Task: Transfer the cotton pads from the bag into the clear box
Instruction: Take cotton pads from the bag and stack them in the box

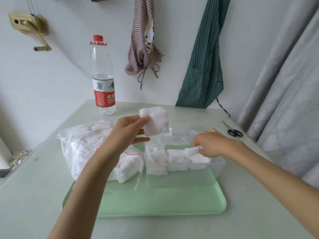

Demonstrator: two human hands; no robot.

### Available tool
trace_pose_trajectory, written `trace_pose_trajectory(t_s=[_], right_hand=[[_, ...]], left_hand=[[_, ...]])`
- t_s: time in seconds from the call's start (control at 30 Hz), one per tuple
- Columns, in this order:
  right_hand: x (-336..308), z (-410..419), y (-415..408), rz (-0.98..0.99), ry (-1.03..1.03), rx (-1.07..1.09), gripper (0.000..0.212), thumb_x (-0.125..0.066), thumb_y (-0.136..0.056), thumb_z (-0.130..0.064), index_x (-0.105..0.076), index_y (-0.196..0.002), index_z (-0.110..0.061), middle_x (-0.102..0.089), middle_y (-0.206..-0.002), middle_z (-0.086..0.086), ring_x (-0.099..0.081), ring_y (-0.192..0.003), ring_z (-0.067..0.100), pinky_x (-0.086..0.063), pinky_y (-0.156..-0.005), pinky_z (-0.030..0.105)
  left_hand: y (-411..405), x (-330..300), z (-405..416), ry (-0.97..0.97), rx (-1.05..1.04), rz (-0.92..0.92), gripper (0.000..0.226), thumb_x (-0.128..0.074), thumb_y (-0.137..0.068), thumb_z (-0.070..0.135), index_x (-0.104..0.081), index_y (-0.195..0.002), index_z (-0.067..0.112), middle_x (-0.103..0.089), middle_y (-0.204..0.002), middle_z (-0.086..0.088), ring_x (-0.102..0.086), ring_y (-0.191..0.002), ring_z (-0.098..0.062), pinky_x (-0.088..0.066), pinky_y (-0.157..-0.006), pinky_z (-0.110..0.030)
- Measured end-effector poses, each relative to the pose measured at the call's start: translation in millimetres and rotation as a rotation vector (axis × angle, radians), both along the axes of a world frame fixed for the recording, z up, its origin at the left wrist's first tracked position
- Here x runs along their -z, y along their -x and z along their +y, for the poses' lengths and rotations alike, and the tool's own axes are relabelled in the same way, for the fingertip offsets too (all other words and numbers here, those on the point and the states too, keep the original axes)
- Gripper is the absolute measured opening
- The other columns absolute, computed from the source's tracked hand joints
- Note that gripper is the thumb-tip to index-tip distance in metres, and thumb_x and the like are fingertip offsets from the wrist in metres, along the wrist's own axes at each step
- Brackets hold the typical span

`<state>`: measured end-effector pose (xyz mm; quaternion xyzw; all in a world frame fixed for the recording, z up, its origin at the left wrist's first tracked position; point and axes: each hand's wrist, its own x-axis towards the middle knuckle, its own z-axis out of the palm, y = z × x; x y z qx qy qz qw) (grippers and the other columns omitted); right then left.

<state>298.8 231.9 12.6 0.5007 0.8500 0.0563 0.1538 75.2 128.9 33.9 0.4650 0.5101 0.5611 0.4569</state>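
Pinching a thick stack of cotton pads (156, 121) between thumb and curled fingers, the left hand (128, 131) is held raised above the gap between the bag (86, 149) and the clear box (217, 167), the stack tilted and clear of both. The right hand (213, 144) is lowered into the right part of the box, its fingertips curled onto the edge of a pad (193, 150) lying on the rows already packed there; the thumb is stretched away toward the far rim. Pads are stood on edge in the box in several rows against its near wall, the leftmost row reaching highest, while the far side of the box appears unfilled, though its transparent walls are hard to trace. The bag is laid on its side just left of the box, its open mouth turned toward it with pads spilling at the opening. Both are set on a green mat (164, 202), whose near half is left bare up to its rounded front edge. A water bottle (103, 76) is stood upright near the table's far edge, well apart from the hands, and scissors (233, 131) are placed close to the right edge, beyond the box.
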Motion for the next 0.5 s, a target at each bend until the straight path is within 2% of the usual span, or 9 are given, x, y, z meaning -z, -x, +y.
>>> trace_pose_trajectory(t_s=[0.07, 0.17, 0.27, 0.37, 0.43, 0.5], right_hand=[[4, 1, 4, -0.031, -0.029, -0.013, 0.030, -0.046, -0.083, -0.002, -0.061, -0.105, -0.014, -0.056, -0.091, 0.001, -0.055, -0.096, 0.022, -0.025, -0.078, 0.029], [8, -3, 6, -0.012, -0.165, -0.047, 0.028, -0.052, -0.083, -0.004, -0.059, -0.106, -0.018, -0.060, -0.106, 0.002, -0.057, -0.101, 0.025, -0.027, -0.074, 0.026], [6, -9, -1, 0.037, -0.255, -0.117, 0.026, -0.057, -0.082, -0.006, -0.057, -0.105, -0.019, -0.057, -0.108, 0.000, -0.055, -0.096, 0.025, -0.027, -0.066, 0.028], [-1, -11, -8, 0.104, -0.184, -0.153, 0.025, -0.058, -0.084, -0.010, -0.060, -0.105, -0.024, -0.055, -0.110, -0.005, -0.053, -0.098, 0.020, -0.026, -0.067, 0.025], [0, -12, -6, 0.068, -0.098, -0.117, 0.029, -0.059, -0.084, -0.008, -0.064, -0.108, -0.024, -0.058, -0.112, -0.002, -0.054, -0.102, 0.021, -0.029, -0.069, 0.024], [6, -11, 0, 0.022, -0.044, -0.080, 0.030, -0.063, -0.080, -0.007, -0.067, -0.107, -0.021, -0.061, -0.111, 0.002, -0.058, -0.101, 0.023, -0.033, -0.069, 0.024]], left_hand=[[-11, 4, 6, -0.001, -0.009, -0.015, 0.018, -0.051, -0.096, 0.019, -0.068, -0.093, 0.013, -0.071, -0.090, -0.005, -0.067, -0.080, -0.013, -0.059, -0.069, -0.022], [-24, 12, 10, 0.028, 0.050, 0.013, 0.019, -0.049, -0.097, 0.018, -0.068, -0.093, 0.014, -0.071, -0.090, -0.006, -0.066, -0.080, -0.012, -0.058, -0.071, -0.024], [-27, 15, 14, 0.025, 0.085, 0.036, 0.022, -0.049, -0.097, 0.019, -0.067, -0.085, 0.021, -0.072, -0.088, -0.001, -0.068, -0.080, -0.009, -0.058, -0.070, -0.022], [-25, 17, 17, 0.023, 0.107, 0.026, 0.020, -0.050, -0.096, 0.020, -0.069, -0.091, 0.019, -0.073, -0.091, -0.002, -0.069, -0.080, -0.008, -0.058, -0.070, -0.021], [-25, 18, 18, 0.036, 0.113, 0.015, 0.020, -0.049, -0.097, 0.020, -0.069, -0.098, 0.015, -0.073, -0.096, -0.005, -0.069, -0.085, -0.011, -0.058, -0.072, -0.022], [-26, 19, 18, 0.049, 0.116, -0.012, 0.019, -0.050, -0.096, 0.019, -0.068, -0.095, 0.016, -0.073, -0.095, -0.004, -0.070, -0.081, -0.009, -0.059, -0.071, -0.023]])
